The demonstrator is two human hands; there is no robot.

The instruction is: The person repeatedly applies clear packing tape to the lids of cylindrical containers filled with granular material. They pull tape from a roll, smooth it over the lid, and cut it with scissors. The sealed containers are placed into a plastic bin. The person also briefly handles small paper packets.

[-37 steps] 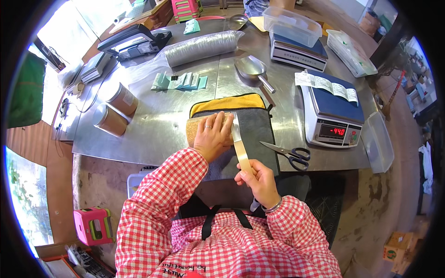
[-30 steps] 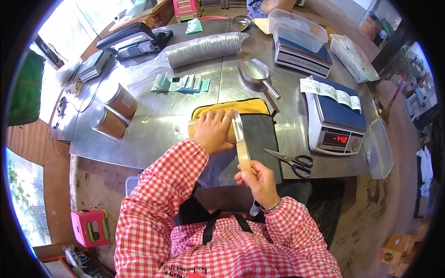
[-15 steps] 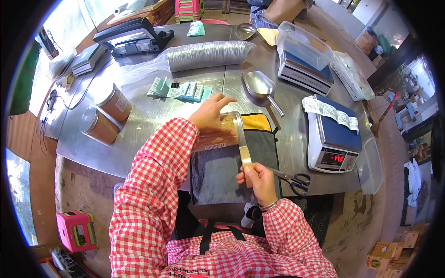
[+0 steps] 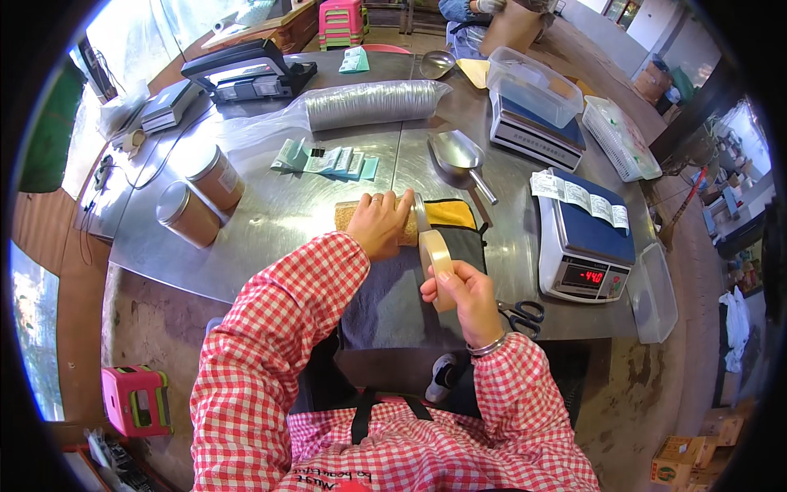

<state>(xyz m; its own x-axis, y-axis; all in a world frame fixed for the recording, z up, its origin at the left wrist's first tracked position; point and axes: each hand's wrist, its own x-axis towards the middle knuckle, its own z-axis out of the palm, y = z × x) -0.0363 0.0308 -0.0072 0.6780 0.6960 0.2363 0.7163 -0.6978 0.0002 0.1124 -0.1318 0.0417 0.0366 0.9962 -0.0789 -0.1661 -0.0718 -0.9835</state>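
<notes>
A clear jar [image 4: 348, 216] of golden-brown, grainy contents lies on its side, lid [image 4: 422, 215] to the right. My left hand [image 4: 382, 225] is wrapped over the jar from above, hiding much of it. In my right hand [image 4: 467, 297] is a roll of yellowish clear tape [image 4: 439, 266], its upper edge close to the lid. Whether a strip joins the roll to the jar cannot be made out. Under the roll lies a dark grey cloth [image 4: 377, 316] with a yellow patch [image 4: 451, 214]. Black-handled scissors [image 4: 525, 316] rest right of my right hand.
Two filled jars [image 4: 187, 215] stand at the left. Beyond lie label strips [image 4: 328, 161], a metal scoop [image 4: 459, 153] and a sleeve of stacked lids [image 4: 373, 105]. A scale [image 4: 578, 275] bearing labels stands at the right, beside a clear tub [image 4: 653, 295].
My left hand has lowered and closed further over the jar, which has turned so its barcode label no longer shows. The tape roll has turned and moved up nearer the lid.
</notes>
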